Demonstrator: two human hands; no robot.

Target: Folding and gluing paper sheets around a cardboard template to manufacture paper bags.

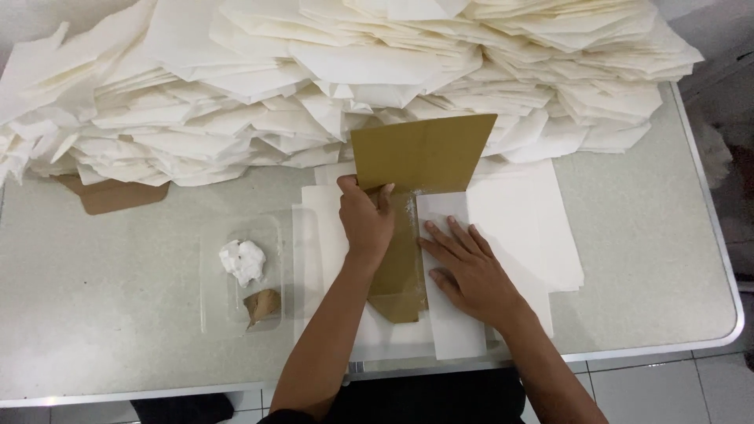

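Head view: two hands folding white paper around a brown cardboard template on the desk.

Left hand pinches the cardboard template at its crease, its far half tilted up. Right hand lies open and flat on the folded white paper strip just right of it, apparently pressing the fold down. A heap of folded paper fills the far side; a clear tray sits left.

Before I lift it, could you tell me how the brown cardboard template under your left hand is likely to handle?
The brown cardboard template probably stays stiff: its upper part stands flat with straight edges. It looks thin, so likely light. The left hand pins it while the right hand flattens the white paper sheet, so it may slide on paper.
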